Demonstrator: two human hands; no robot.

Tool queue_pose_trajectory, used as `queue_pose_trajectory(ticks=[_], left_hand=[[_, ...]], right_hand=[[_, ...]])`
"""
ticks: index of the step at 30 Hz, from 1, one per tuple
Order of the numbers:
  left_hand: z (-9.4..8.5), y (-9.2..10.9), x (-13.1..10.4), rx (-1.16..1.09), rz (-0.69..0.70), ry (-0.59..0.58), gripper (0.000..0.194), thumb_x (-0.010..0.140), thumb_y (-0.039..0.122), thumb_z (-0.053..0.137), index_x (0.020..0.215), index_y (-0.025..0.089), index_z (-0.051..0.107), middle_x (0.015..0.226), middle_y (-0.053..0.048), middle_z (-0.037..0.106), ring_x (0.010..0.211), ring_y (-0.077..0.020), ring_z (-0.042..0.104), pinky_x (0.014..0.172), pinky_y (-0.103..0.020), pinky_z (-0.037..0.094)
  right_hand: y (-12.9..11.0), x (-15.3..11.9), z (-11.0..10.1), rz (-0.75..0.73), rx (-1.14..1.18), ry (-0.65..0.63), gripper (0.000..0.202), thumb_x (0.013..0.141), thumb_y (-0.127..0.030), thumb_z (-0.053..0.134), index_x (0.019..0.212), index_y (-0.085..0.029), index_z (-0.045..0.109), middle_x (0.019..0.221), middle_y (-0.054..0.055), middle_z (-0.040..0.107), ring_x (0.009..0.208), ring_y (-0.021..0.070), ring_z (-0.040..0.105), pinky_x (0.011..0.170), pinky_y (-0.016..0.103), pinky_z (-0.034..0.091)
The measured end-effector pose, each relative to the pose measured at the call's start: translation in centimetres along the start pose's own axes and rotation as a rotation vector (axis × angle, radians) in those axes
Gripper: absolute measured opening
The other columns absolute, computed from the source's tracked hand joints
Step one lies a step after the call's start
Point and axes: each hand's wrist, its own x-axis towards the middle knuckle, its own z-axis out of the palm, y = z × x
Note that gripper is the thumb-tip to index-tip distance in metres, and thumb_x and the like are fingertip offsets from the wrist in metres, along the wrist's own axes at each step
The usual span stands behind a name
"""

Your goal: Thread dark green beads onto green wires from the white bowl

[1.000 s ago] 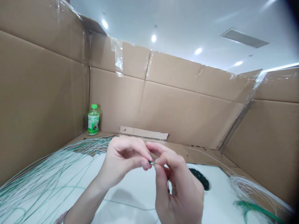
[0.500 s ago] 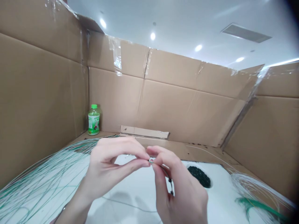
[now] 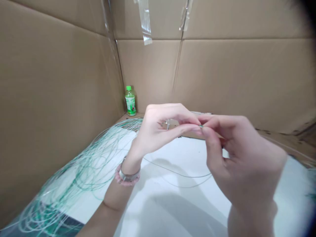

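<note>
My left hand (image 3: 165, 126), with a bracelet and a pink beaded band at its wrist, is closed in a pinch of thumb and fingertips. Against it, my right hand (image 3: 237, 151) pinches too. A tiny bit of thin green wire (image 3: 201, 126) shows between the two sets of fingertips; most of it is hidden. Below the hands, a thin grey-looking wire (image 3: 177, 173) curves over the white board (image 3: 153, 194) and passes behind my right hand. What else lies in the right palm is hidden.
A large tangle of green and white wires (image 3: 89, 168) spreads along the left. In the back left corner stands a green-capped bottle (image 3: 130, 102). Tall cardboard walls (image 3: 74, 72) enclose the left and the back. Part of a pale strand runs at the far right.
The view has tilted down and turned left, so the bottle and hands appear higher and further right. Both hands still pinch together; the black piece seen at my right hand is now hidden.
</note>
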Motion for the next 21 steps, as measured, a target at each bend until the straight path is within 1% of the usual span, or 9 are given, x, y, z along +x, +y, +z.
queue_pose_trajectory(ticks=[4, 7, 10, 12, 17, 21], left_hand=[[-0.2, -0.4, -0.3, -0.041, 0.023, 0.09, 0.004, 0.075, 0.018, 0.07, 0.075, 0.022, 0.071, 0.07, 0.0, 0.069, 0.061, -0.0107, 0.062, 0.057, -0.023, 0.052], [-0.4, -0.8, -0.3, -0.112, 0.067, 0.142, 0.003, 0.075, 0.018, 0.071, 0.077, 0.021, 0.072, 0.068, -0.001, 0.069, 0.06, -0.0097, 0.062, 0.055, -0.02, 0.052], [-0.5, -1.1, -0.2, -0.191, 0.103, 0.137, 0.003, 0.076, 0.018, 0.071, 0.078, 0.019, 0.072, 0.067, 0.0, 0.068, 0.062, -0.0084, 0.062, 0.056, -0.018, 0.052], [-0.5, -1.1, -0.3, -0.198, 0.104, 0.127, 0.004, 0.075, 0.017, 0.072, 0.079, 0.019, 0.072, 0.067, 0.0, 0.068, 0.063, -0.0079, 0.062, 0.057, -0.016, 0.052], [-0.3, -0.5, -0.5, -0.146, 0.102, 0.118, 0.006, 0.075, 0.013, 0.071, 0.08, 0.017, 0.072, 0.069, 0.001, 0.067, 0.064, -0.0071, 0.06, 0.054, -0.015, 0.049], [-0.3, -0.6, -0.4, -0.132, 0.127, 0.108, 0.006, 0.075, 0.016, 0.072, 0.081, 0.018, 0.073, 0.068, 0.001, 0.066, 0.064, -0.007, 0.058, 0.055, -0.016, 0.048]], right_hand=[[-0.2, -0.2, 0.5, 0.054, 0.179, 0.054, 0.01, 0.086, -0.011, 0.052, 0.091, -0.02, 0.053, 0.094, 0.001, 0.07, 0.075, 0.0099, 0.067, 0.062, 0.018, 0.054], [-0.6, -0.1, 0.8, 0.056, 0.224, 0.05, 0.009, 0.088, -0.011, 0.048, 0.088, -0.02, 0.052, 0.093, 0.002, 0.07, 0.073, 0.01, 0.067, 0.058, 0.018, 0.055], [-0.7, 0.0, 1.0, 0.035, 0.235, 0.063, 0.01, 0.088, -0.009, 0.047, 0.086, -0.018, 0.052, 0.089, 0.002, 0.07, 0.07, 0.0083, 0.066, 0.055, 0.015, 0.052], [-0.7, -0.1, 1.2, 0.027, 0.229, 0.091, 0.011, 0.088, -0.009, 0.046, 0.084, -0.018, 0.051, 0.089, 0.003, 0.069, 0.069, 0.0076, 0.065, 0.054, 0.015, 0.051], [-0.8, -0.3, 1.6, -0.016, 0.249, 0.135, 0.014, 0.089, -0.007, 0.042, 0.083, -0.016, 0.05, 0.088, 0.004, 0.068, 0.075, 0.0089, 0.065, 0.063, 0.017, 0.053], [-0.8, -0.2, 1.6, -0.019, 0.258, 0.137, 0.015, 0.09, -0.007, 0.039, 0.087, -0.017, 0.05, 0.089, 0.004, 0.068, 0.076, 0.0091, 0.064, 0.065, 0.018, 0.054]])
